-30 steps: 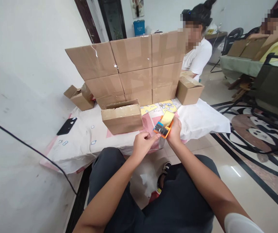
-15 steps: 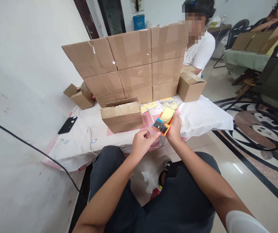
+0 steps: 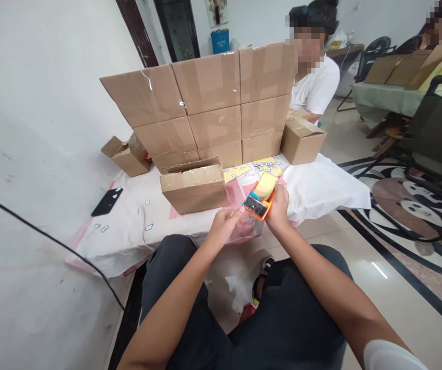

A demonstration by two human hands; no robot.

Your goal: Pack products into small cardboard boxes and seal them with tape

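Observation:
An orange tape dispenser (image 3: 264,209) with a roll of yellowish tape (image 3: 266,186) is held in my right hand (image 3: 278,205), above the near edge of the table. Its front end is dark with a blue part on it and points toward my left hand. My left hand (image 3: 224,225) is just left of that end, thumb and fingers pinched together. Whatever lies between those fingertips, perhaps the loose end of the tape, is too small to make out. Left of the dispenser stands an open-topped cardboard box (image 3: 194,191).
A wall of stacked, taped cardboard boxes (image 3: 213,105) rises at the back of the cloth-covered table (image 3: 313,180). Smaller boxes stand to its right (image 3: 304,139) and left (image 3: 133,159). A black phone-like slab (image 3: 107,202) lies at the left. Behind sits a person in white (image 3: 315,85).
My left hand has drawn slightly left and down, away from the dispenser's front end. The dispenser has tilted a little in my right hand. The view has shifted slightly.

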